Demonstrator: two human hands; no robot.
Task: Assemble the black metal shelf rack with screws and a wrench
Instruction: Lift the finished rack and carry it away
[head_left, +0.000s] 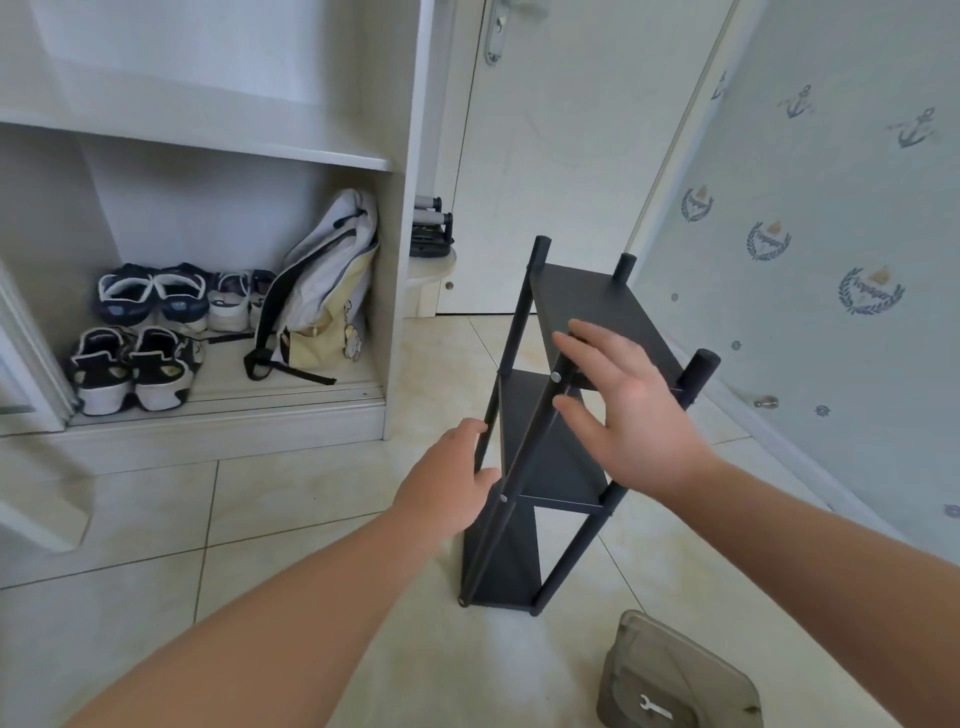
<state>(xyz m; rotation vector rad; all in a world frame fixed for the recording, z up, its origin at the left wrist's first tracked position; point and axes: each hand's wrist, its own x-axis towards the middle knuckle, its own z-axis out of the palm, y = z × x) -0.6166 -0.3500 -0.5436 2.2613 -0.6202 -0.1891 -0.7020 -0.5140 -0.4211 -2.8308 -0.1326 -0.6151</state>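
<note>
Black metal shelf rack (550, 467) is standing upright on the tiled floor (311, 493). The person's left hand (447, 483) is gripping a side post (511, 332), likely steadying it, while the right hand (634, 410), fingers spread wide, is hovering at the top shelf (587, 296). A wrench (655, 707) is lying nearby.

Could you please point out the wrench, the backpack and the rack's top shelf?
wrench (657, 707): head view, middle of its handle.
backpack (327, 280): head view, its side panel.
top shelf (587, 301): head view, bare board surface.
</note>
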